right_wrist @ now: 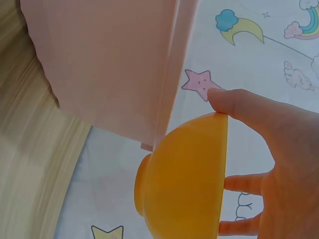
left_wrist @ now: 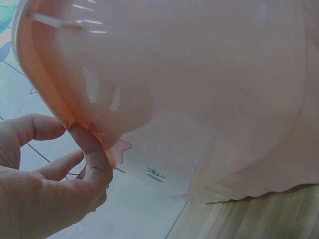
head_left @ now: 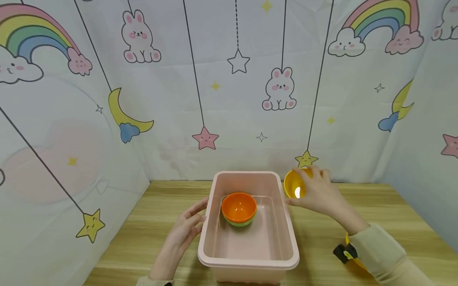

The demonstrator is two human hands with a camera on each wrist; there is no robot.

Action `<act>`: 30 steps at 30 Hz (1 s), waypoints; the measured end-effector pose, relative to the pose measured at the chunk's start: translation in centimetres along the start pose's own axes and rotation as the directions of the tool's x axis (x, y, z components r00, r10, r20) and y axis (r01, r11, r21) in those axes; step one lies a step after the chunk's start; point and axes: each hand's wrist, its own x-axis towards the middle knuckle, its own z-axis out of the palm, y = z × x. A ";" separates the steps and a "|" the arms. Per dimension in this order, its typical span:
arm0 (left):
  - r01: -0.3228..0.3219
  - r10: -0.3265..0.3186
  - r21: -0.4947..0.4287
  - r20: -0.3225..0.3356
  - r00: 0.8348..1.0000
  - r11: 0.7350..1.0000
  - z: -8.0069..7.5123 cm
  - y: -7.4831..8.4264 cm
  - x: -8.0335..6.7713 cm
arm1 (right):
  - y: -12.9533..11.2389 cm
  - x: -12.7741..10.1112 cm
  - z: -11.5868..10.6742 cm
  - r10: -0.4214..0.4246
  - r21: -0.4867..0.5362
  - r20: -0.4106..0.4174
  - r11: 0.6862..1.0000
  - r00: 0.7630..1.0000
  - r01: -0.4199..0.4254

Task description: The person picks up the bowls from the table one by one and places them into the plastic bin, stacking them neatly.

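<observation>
The pink bin (head_left: pixel 250 242) at six o'clock already holds an orange bowl (head_left: pixel 239 206) stacked on a green one, while the right hand (head_left: pixel 322 194) grips a yellow bowl (head_left: pixel 294 185) at its two o'clock rim, not yet inside, and the left hand (head_left: pixel 186 230), fingers relaxed, touches its nine o'clock side.

The head camera is looking forward and down from above, taking in the whole rectangular pink plastic tub (head_left: pixel 250 254). The left wrist camera is sitting very close against the tub's outer wall (left_wrist: pixel 209 89). The right wrist camera is viewing the opposite wall (right_wrist: pixel 109 64) closely, sideways.
</observation>
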 end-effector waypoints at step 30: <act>0.001 -0.002 -0.009 -0.031 1.000 1.000 0.2 0.1 0.0 | -3.9 -0.3 -1.0 -0.086 -0.036 0.001 0.996 0.996 0.086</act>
